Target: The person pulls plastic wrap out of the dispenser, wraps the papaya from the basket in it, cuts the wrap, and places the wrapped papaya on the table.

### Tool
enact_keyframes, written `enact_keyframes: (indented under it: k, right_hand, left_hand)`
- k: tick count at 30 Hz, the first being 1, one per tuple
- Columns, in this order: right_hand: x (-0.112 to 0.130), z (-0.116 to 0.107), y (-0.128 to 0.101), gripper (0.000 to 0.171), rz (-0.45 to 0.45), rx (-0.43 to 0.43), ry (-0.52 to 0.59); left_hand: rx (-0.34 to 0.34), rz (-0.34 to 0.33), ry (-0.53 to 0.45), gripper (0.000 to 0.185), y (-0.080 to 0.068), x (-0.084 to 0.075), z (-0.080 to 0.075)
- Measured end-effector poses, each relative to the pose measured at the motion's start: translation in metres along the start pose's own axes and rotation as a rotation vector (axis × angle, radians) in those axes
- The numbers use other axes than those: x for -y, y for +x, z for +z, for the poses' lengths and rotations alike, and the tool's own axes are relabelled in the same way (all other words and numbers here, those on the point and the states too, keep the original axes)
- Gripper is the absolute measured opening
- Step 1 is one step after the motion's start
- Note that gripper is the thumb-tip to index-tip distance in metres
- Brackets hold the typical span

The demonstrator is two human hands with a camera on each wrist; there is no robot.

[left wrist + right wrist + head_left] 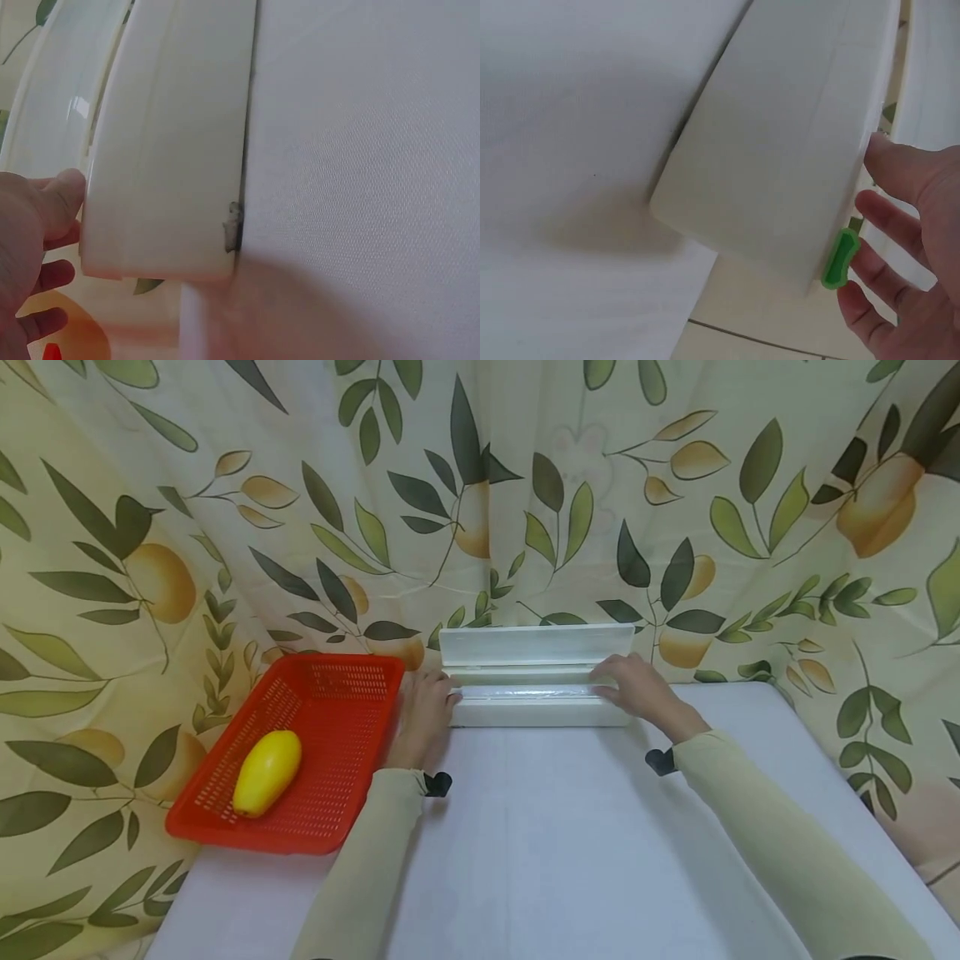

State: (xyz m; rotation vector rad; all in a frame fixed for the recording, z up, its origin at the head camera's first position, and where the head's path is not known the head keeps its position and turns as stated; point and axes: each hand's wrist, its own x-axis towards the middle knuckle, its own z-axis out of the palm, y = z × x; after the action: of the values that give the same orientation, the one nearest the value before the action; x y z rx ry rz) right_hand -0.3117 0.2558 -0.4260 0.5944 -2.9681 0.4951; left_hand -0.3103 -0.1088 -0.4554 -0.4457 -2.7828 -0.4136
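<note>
White dispenser box (536,706) at the far edge of the white table (570,852), lid raised against the leaf-print curtain (225,543). Left hand (426,714) at the box's left end, thumb on the end wall, fingers relaxed and spread, gripping nothing. Right hand (637,687) at the right end, fingers straight, beside a small green tab (840,259). Hands well apart, one per end. Left of the box, a red basket (330,693) with a yellow fruit (267,772) inside.
</note>
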Motion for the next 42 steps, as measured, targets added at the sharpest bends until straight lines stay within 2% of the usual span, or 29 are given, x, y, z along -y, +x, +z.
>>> enact_keyframes:
  k: [5, 11, 18, 26, 32, 42]
  right_hand:
    - [-0.001, 0.001, -0.002, 0.017, 0.011, -0.044, 0.0]
    - [-0.004, -0.001, -0.005, 0.014, -0.004, -0.118, -0.004]
    - [-0.013, -0.001, -0.008, 0.01, -0.011, -0.207, -0.004]
    - [-0.016, -0.002, -0.01, 0.009, 0.011, -0.261, 0.022]
    - [-0.015, -0.004, -0.01, 0.007, 0.016, -0.298, 0.041]
    - [-0.015, -0.004, -0.012, 0.011, 0.077, -0.311, 0.088]
  left_hand:
    - [-0.006, 0.007, -0.036, 0.017, 0.004, -0.004, -0.003]
    - [-0.028, -0.014, -0.038, 0.015, 0.005, -0.003, -0.002]
    - [-0.095, -0.023, -0.056, 0.016, 0.004, 0.001, 0.002]
    - [-0.159, -0.019, -0.065, 0.016, 0.005, 0.002, -0.002]
    - [-0.18, -0.017, -0.083, 0.014, 0.008, 0.003, -0.003]
    - [-0.2, -0.024, -0.102, 0.013, 0.009, 0.003, -0.006]
